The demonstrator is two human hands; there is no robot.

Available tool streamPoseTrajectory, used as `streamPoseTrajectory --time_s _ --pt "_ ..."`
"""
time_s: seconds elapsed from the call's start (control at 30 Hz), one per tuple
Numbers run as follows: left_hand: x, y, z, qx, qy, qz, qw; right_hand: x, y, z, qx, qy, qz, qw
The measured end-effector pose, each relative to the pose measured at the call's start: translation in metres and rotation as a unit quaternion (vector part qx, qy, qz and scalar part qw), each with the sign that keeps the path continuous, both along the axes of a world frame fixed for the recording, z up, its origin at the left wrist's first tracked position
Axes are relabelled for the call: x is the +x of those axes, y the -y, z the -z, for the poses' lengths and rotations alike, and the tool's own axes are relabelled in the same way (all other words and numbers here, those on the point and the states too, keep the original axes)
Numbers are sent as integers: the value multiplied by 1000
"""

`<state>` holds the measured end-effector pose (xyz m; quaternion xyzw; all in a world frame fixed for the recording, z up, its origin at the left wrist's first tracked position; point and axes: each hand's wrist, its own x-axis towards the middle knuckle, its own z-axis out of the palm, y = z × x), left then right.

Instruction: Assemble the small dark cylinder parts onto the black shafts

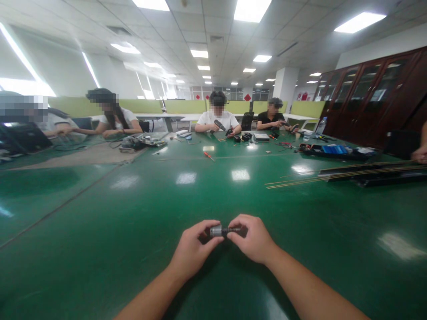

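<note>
Silver cylinder [216, 230], small, one; dark shaft [230, 230], slender, one, set end to end with it, whether joined or merely meeting cannot be told; both held up over the middle of the near part of the green surface [143, 222], well apart from its far edge. Left hand [196, 244]: grip closed down to the cylinder's width, thumb below and fingers above. Right hand [251, 238]: grip drawn to a narrow pinch about the shaft, its outer end partly hidden by the fingers. Red screwdriver [209, 156], lying toward the middle of the far edge. Power drill [219, 125], dark, held by a co-worker in a white shirt [207, 119] seated at that edge. White box [262, 138], near the far edge, right of the drill. Black tray [328, 155], with blue contents, toward the far right corner. Thin rods [290, 181], yellowish, several, reaching inward from the right edge; a co-worker's hand [419, 154] beside them. Heap of electronic parts [143, 142], toward the far edge, left of the screwdriver, partly on a brown mat [83, 155].
</note>
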<state>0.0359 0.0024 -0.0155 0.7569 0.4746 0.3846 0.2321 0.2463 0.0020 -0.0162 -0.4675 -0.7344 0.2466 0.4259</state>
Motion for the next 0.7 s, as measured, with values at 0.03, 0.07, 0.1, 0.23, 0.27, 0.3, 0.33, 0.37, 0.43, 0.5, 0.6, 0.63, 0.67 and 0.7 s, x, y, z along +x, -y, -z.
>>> streamPoseTrajectory --time_s 0.03,0.07,0.1,0.23,0.27,0.3,0.33,0.37,0.43,0.5,0.6,0.63,0.67,0.7 --pt "0 0 0 0 0 0 1000 0 0 -1 -1 -1 0 1000" --pt "0 0 0 -1 2 0 1000 0 0 -1 -2 -1 0 1000" --pt "0 0 0 -1 4 -1 1000 0 0 -2 -2 -2 1 1000" --pt "0 0 0 -3 9 -3 1000 0 1 -3 3 -3 2 1000" --pt "0 0 0 -4 9 -3 1000 0 2 -3 4 -3 2 1000" --pt "0 0 0 -6 10 -3 1000 0 2 -3 6 -3 2 1000" --pt "0 0 0 -8 10 -3 1000 0 2 -3 6 -3 3 1000" --pt "0 0 0 -9 10 -3 1000 0 2 -3 7 -2 3 1000" --pt "-1 1 -1 -11 10 -4 1000 0 2 -3 8 0 2 1000" --pt "-1 1 0 -15 9 -4 1000 0 2 -3 9 1 2 1000" --pt "-3 0 0 -22 9 -4 1000 0 2 -2 7 -1 1 1000" --pt "-3 0 1 -23 9 -4 1000 0 2 -2 6 -2 1 1000" --pt "-3 0 1 -23 9 -4 1000 0 2 -3 6 -2 2 1000" --pt "-3 0 1 -25 10 -5 1000 0 2 -3 5 -2 2 1000"
